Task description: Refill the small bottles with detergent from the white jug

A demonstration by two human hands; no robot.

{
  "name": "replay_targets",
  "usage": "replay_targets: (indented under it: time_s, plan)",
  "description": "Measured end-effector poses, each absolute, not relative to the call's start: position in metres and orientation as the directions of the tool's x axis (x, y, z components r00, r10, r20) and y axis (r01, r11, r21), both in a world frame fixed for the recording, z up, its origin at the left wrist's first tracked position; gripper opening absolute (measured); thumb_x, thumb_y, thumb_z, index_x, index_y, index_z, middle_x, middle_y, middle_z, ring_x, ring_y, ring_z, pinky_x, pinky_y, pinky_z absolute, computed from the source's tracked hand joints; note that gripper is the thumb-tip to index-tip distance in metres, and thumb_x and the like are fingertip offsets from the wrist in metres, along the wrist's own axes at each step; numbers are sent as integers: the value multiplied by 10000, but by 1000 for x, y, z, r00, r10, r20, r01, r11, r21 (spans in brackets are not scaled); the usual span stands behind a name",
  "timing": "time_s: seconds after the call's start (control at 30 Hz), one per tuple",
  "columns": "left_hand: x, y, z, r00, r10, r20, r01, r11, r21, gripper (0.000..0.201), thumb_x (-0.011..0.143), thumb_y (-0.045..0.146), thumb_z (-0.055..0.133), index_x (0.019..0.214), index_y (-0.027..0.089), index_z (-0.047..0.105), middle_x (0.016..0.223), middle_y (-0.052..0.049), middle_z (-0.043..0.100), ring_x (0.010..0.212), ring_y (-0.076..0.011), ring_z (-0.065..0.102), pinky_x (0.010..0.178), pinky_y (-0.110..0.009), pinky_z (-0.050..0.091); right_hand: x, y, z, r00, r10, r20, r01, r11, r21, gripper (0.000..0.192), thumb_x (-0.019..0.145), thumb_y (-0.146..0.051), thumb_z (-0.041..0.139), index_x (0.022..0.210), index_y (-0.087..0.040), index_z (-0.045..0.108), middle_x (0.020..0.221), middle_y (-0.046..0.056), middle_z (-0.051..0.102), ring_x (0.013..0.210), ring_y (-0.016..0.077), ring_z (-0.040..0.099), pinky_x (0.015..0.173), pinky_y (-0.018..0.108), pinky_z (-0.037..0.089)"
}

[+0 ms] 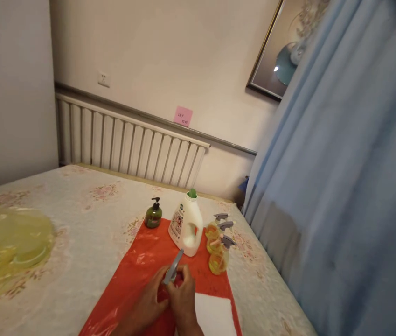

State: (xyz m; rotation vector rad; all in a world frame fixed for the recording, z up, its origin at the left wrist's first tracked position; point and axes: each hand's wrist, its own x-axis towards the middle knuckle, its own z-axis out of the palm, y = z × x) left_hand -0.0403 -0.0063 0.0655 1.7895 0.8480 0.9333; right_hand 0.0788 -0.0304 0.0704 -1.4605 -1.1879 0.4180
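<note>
A spray bottle with a grey trigger head (174,267) is between my two hands, above a red plastic sheet (149,249). My left hand (150,294) wraps round its left side. My right hand (184,291) has its fingers closed at the neck just under the head. The bottle's body is mostly hidden by my fingers. Just beyond stands a white detergent jug (186,226) with a green spout at its open top. To its right, several round clear bottles with grey trigger heads and yellow contents (218,261) stand in a row.
A dark green pump bottle (153,217) stands at the sheet's far left corner. White paper (213,312) lies near my right hand. A yellow see-through object (12,247) rests on the floral cover at left. Behind are a radiator (128,142) and a blue curtain (330,186).
</note>
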Motion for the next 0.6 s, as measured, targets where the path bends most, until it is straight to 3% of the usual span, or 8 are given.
replay_targets:
  time_s: [0.27, 0.6]
  plan:
    - [-19, -5, 46, 238, 927, 291, 206, -341, 917, 451, 754, 313, 533, 1177, 243, 673, 1221, -63, 708, 1199, -304, 614, 1067, -433, 461, 76, -28, 74, 480, 796, 369, 417, 163, -894, 207, 617, -88, 588, 772, -225, 591, 746, 12, 709, 692, 222, 672, 674, 300, 520]
    - [-17, -7, 43, 187, 945, 266, 210, -303, 929, 422, 792, 355, 512, 1151, 215, 683, 1196, -74, 717, 1196, -290, 619, 1071, -430, 454, 83, -32, 86, 330, 875, 354, 390, 215, -895, 259, 664, -137, 619, 898, -200, 709, 892, 40, 735, 850, 238, 680, 778, 305, 508]
